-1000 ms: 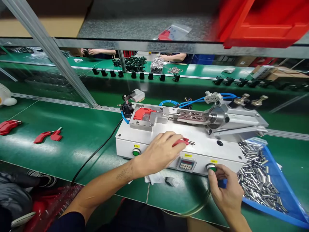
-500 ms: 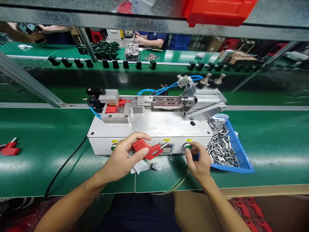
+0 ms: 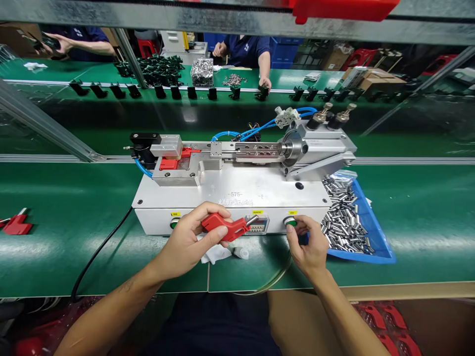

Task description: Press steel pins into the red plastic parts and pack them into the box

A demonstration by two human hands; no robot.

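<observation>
My left hand (image 3: 185, 242) grips a red plastic part (image 3: 224, 228) between thumb and fingers, and a metal pin (image 3: 253, 220) sticks out of its right end. At the front of a bench-top press (image 3: 232, 190), my right hand (image 3: 308, 244) has its thumb and curled fingers at a green push button (image 3: 290, 222). Another red part (image 3: 170, 163) sits in the fixture on the press's left, under a metal clamp block (image 3: 166, 146). A thin rod from the slide (image 3: 259, 151) lines up with it. A counter display (image 3: 259, 225) lies between my hands.
Right of the press stands a blue bin (image 3: 384, 252) full of metal pins (image 3: 347, 217). One more red part (image 3: 18, 223) lies far left by a black cable (image 3: 100, 249). A small bottle (image 3: 242, 252) and white tissue (image 3: 215, 253) lie in front. Co-workers sit across a conveyor (image 3: 185, 116) carrying black parts.
My view has tilted down slightly; both hands keep their holds. Across the conveyor, a co-worker's hand has reached out to a black part at the belt's edge.
</observation>
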